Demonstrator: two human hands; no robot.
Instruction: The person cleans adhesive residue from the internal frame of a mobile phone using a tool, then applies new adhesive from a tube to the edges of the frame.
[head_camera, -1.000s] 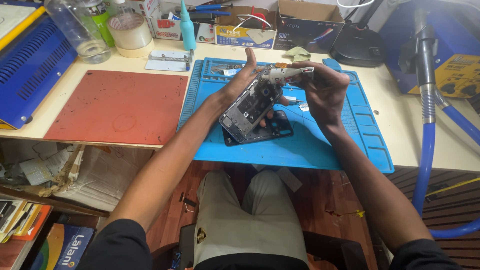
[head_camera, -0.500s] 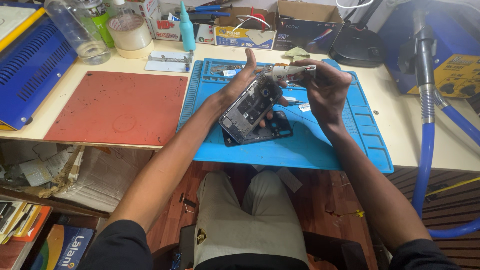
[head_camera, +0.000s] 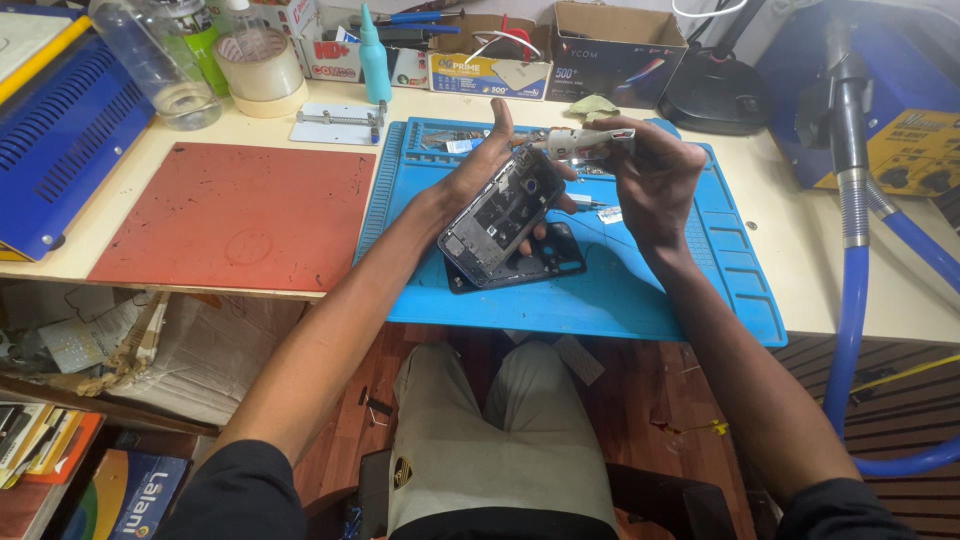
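Observation:
My left hand (head_camera: 490, 160) holds an opened phone (head_camera: 503, 214) tilted above the blue work mat (head_camera: 650, 290), its bare inner parts facing me. My right hand (head_camera: 655, 180) grips a small pale tube-shaped tool (head_camera: 585, 143) lying sideways, with its tip at the phone's top edge. Under the phone, on the mat, lies a dark phone frame (head_camera: 555, 255). A few small parts (head_camera: 600, 208) lie on the mat near my right hand.
A red mat (head_camera: 240, 215) lies to the left, beside a blue machine (head_camera: 60, 140). Bottles (head_camera: 150, 60), a tape roll (head_camera: 262, 65), a teal bottle (head_camera: 374, 55) and cardboard boxes (head_camera: 615, 50) line the back. A blue hose (head_camera: 860, 290) hangs at the right.
Almost nothing differs. The phone and the tool stay held in the same place, with only slight shifts of the hands.

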